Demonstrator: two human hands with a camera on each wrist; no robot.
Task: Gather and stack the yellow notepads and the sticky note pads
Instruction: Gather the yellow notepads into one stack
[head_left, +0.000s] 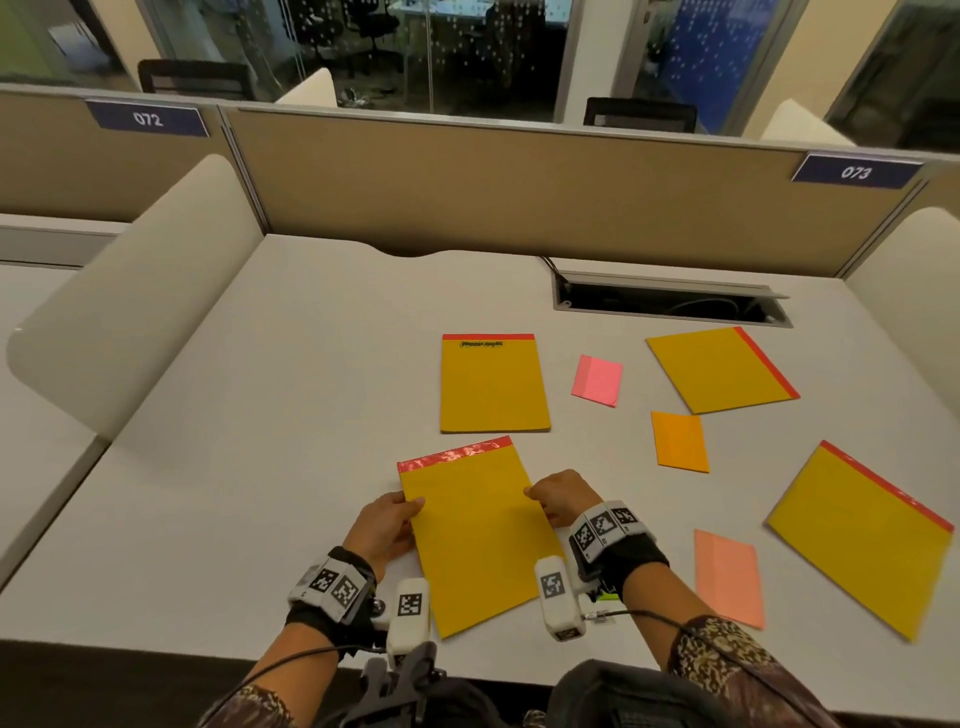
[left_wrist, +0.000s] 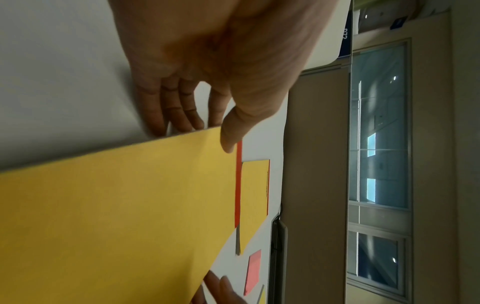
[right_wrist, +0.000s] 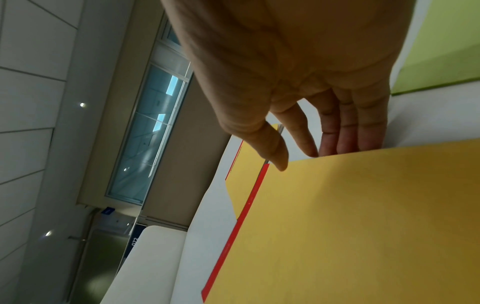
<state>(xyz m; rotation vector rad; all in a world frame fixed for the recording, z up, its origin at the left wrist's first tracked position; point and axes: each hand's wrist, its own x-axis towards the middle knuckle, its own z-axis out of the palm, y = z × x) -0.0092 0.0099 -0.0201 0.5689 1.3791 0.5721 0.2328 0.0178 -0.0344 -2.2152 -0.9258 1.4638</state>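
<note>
A yellow notepad (head_left: 478, 535) with a red top strip is held at the near edge of the desk. My left hand (head_left: 387, 525) pinches its left edge, thumb (left_wrist: 231, 135) on top and fingers (left_wrist: 179, 115) underneath. My right hand (head_left: 558, 496) pinches its right edge the same way, thumb (right_wrist: 275, 152) on top. A second yellow notepad (head_left: 493, 384) lies just beyond it. Two more yellow notepads lie at the far right (head_left: 719, 369) and near right (head_left: 862, 538). Sticky pads lie between them: pink (head_left: 597, 380), orange (head_left: 679, 441) and salmon (head_left: 730, 577).
A tan partition (head_left: 519, 187) closes the back of the white desk (head_left: 260, 415). An open cable hatch (head_left: 670, 299) sits at the back right. White rounded dividers stand at the left (head_left: 130, 291) and the right (head_left: 914, 280).
</note>
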